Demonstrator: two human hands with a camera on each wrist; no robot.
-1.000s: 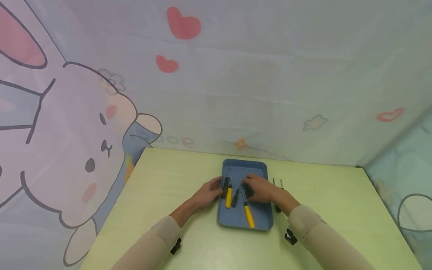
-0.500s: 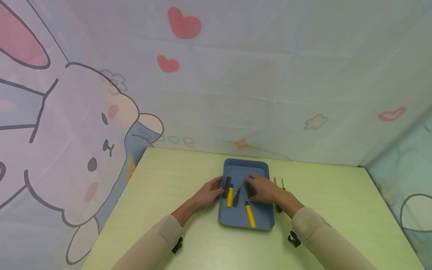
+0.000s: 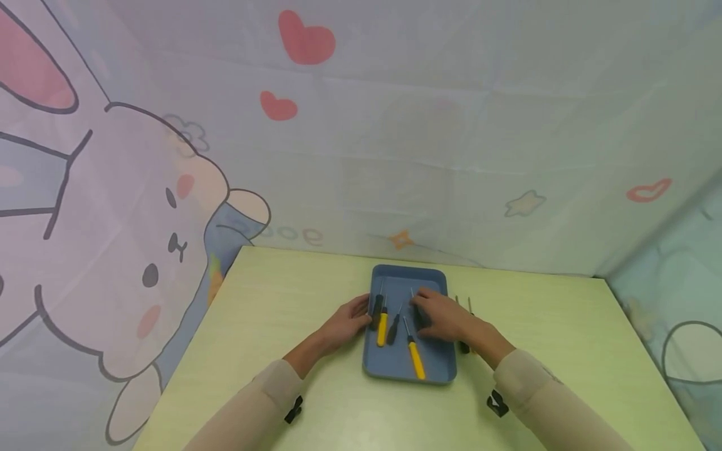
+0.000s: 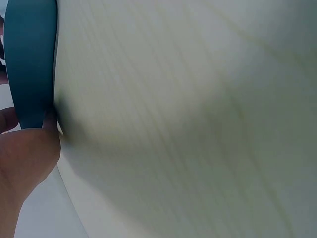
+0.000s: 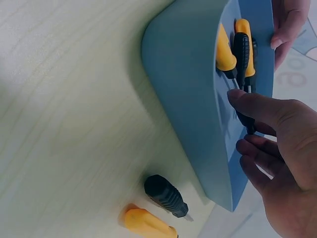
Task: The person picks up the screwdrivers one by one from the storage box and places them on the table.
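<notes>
A blue-grey tray (image 3: 389, 369) holds several screwdrivers. My left hand (image 3: 344, 322) grips the tray's left wall (image 4: 32, 59), with a finger against its outer side. My right hand (image 3: 442, 316) reaches inside at the right, and its thumb and fingers pinch a black-handled screwdriver (image 5: 244, 120). In the head view this hand hides most of that tool; only its thin shaft shows. To its left lie a yellow-handled screwdriver (image 3: 416, 360), a black one (image 3: 393, 333), another yellow one (image 3: 382, 329) and a black one (image 3: 376, 313) by the left wall.
On the pale yellow-green table (image 3: 271, 282), just right of the tray, lie a black-handled screwdriver (image 5: 166, 195) and a yellow-handled one (image 5: 148, 223). My right forearm partly covers them in the head view. A printed cloth (image 3: 395, 156) hangs behind the table.
My right hand has shifted slightly right inside the tray, with the pinched screwdriver's shaft moving along. The left hand and the other screwdrivers have stayed in place.
</notes>
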